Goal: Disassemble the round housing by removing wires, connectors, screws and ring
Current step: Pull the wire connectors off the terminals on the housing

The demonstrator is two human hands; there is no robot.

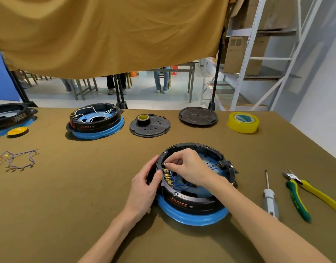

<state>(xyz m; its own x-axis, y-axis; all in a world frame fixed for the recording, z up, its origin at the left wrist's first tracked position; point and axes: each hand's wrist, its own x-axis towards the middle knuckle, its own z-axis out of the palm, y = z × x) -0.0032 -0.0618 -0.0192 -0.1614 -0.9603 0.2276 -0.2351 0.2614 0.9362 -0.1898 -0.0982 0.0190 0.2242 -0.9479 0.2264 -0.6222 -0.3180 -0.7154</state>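
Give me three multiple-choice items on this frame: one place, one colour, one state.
1. Where does the screwdriver lie?
A. right of the round housing
B. inside it
C. on the far tape roll

2. What colour are the wires in that housing?
A. white
B. blue
C. red

3. What is the right hand doing?
A. resting flat
B. holding pliers
C. pinching a connector

Key: 1 A, it lies beside the pliers; 2 B, blue loops show inside; 3 C, fingertips close on the terminal row's top connector.

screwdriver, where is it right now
In the head view, the screwdriver lies on the table's right side, between the round housing and the pliers.
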